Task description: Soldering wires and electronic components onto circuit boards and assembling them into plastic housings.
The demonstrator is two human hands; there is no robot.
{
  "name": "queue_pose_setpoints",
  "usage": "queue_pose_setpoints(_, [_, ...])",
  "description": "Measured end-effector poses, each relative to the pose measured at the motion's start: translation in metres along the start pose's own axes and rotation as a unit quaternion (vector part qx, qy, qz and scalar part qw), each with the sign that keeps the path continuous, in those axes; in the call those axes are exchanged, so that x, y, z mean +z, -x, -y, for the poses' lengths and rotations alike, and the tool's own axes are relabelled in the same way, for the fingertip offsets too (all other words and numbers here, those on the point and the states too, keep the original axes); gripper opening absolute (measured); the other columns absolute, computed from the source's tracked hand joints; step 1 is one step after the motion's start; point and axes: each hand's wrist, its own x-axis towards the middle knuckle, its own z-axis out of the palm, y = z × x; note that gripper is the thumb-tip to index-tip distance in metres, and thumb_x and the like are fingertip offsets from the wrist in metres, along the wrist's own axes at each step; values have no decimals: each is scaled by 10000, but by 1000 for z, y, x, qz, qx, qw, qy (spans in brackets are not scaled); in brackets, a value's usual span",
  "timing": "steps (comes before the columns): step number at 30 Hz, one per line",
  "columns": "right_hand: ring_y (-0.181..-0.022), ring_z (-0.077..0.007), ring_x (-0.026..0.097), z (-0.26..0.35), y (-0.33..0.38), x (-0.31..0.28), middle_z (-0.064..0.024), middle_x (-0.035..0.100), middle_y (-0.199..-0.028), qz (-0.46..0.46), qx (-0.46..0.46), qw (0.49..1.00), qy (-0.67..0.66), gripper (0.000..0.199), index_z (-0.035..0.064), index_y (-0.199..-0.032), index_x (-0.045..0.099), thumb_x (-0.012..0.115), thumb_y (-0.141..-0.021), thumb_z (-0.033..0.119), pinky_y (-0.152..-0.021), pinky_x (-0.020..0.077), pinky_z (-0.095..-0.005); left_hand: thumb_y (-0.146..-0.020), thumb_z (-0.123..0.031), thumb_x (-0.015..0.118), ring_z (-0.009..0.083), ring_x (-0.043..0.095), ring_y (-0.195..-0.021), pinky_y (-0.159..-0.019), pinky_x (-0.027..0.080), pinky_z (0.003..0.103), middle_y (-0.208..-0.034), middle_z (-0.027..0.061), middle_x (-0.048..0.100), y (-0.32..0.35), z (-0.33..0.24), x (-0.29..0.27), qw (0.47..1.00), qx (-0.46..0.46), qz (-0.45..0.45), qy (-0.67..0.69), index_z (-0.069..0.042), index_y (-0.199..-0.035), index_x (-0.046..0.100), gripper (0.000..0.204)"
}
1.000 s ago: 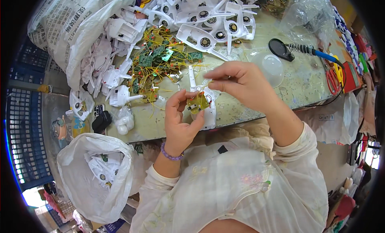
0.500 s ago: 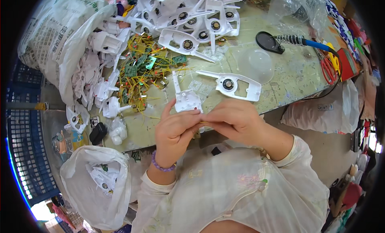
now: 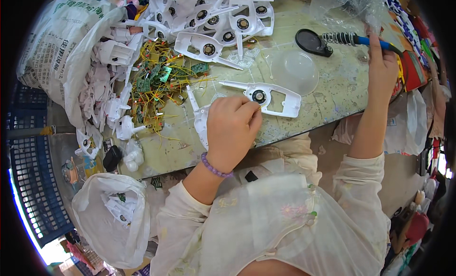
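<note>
Soldering iron (image 3: 363,40) lies crosswise at the nearer right fingers (image 3: 375,48) — grip unclear; left fingers (image 3: 248,107) clenched, contents hidden.

green characters (image 3: 78,9), black characters (image 3: 65,67), on white sack (image 3: 47,36)

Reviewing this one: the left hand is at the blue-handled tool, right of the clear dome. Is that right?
Not quite: the head view shows the right hand at the blue-handled tool, right of the clear dome.
</note>
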Motion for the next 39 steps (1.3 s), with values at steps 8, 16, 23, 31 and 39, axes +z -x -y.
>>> queue_pose_setpoints(8, [-440, -146, 468, 14, 28, -101, -47, 530, -604, -308, -238, 889, 241, 247, 2, -894, 599, 607, -886, 248, -453, 360, -297, -698, -62, 689, 267, 609, -754, -670, 476, 353, -879, 62, 670, -10, 0, 15, 1000, -20, -23, 3, -49, -765, 623, 94])
queue_pose_setpoints(16, [-497, -199, 531, -3, 120, -41, -93, 551, -618, 183, -216, 921, -266, 308, 7, -860, 550, 575, -905, 310, -438, 403, -295, -661, -50, 673, 267, 552, -688, -639, 413, 373, -736, 65, 596, -14, 3, 23, 998, -65, 19, 18, -53, -713, 587, 100])
queue_pose_setpoints(23, [-461, -196, 513, -7, 118, -21, -69, 546, -597, 271, -239, 893, -268, 253, 13, -909, 540, 587, -900, 261, -424, 406, -300, -658, -47, 677, 260, 562, -717, -663, 416, 371, -777, 60, 612, -15, 4, 24, 998, -54, 15, 6, -51, -717, 595, 101])
queue_pose_setpoints(31, [-457, -200, 507, -3, 114, -18, -74, 552, -606, 289, -245, 889, -257, 229, 8, -917, 528, 570, -904, 233, -427, 412, -309, -656, -45, 684, 254, 574, -754, -690, 424, 367, -822, 54, 628, -14, 4, 23, 998, -52, 19, 15, -51, -739, 621, 104])
queue_pose_setpoints(39, [-457, -201, 509, -1, 114, -18, -73, 547, -600, 304, -254, 884, -250, 236, 3, -910, 527, 571, -905, 235, -427, 416, -312, -664, -49, 683, 254, 574, -766, -701, 426, 367, -827, 48, 628, -13, 5, 23, 998, -56, 19, 21, -55, -737, 626, 93])
